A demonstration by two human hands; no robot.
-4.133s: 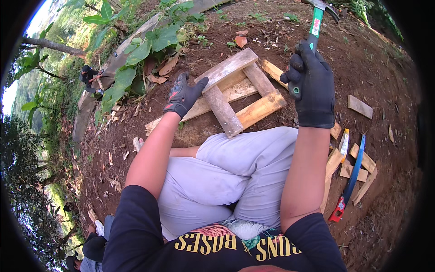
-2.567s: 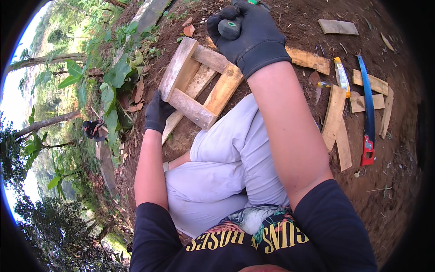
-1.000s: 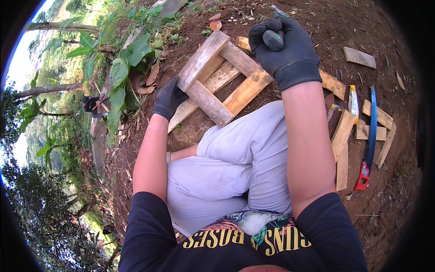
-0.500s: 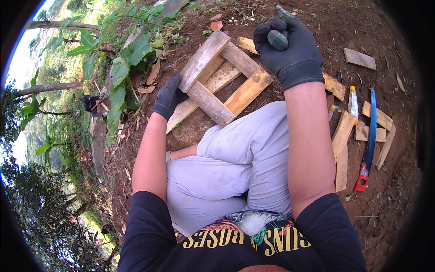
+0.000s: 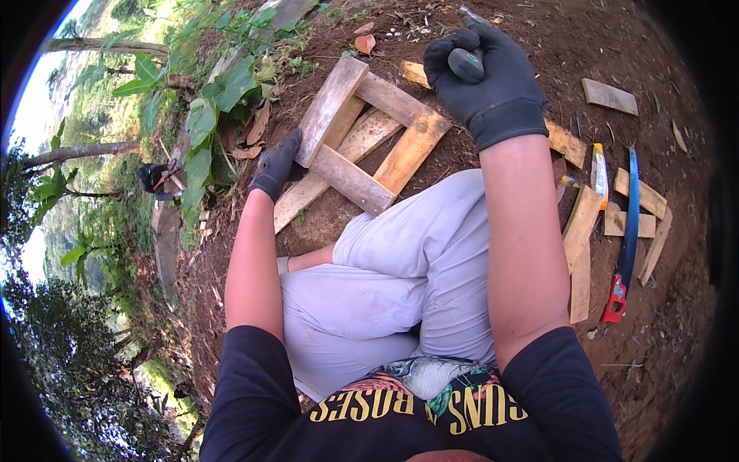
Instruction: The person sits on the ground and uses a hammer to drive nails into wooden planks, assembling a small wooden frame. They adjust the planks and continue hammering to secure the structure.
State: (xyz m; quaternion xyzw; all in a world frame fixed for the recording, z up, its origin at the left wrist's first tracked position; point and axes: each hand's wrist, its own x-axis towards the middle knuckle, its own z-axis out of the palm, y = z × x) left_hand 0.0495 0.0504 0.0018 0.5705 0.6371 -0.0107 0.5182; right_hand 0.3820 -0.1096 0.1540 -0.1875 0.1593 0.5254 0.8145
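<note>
L hand (image 5: 275, 164) – black glove, fingers closed on the left rail of the wooden frame (image 5: 362, 135), gripping its outer edge where it meets the lower crosspiece. Frame lies flat on the dirt (image 5: 493, 23) ahead of the knees, just beyond the grey trousers (image 5: 400, 262). Long axis runs lower-left to upper-right, tilted across the view. Pale raw planks, four or so, nailed as a rough rectangle w/ a diagonal slat under it.

R hand (image 5: 483, 77) – also gloved, fist wrapped tight round a dark hammer handle (image 5: 466, 65), butt end facing the camera, raised above the frame's right corner. Hammer head mostly hidden behind the fist, can't tell its facing.

L hand is the one in contact w/ the frame; R is over it, not touching – frame sits down and left of the fist.

Far right: loose offcut planks (image 5: 581, 246) and a blue-bladed handsaw w/ red grip (image 5: 625, 239) on the ground, well apart from both hands.
</note>
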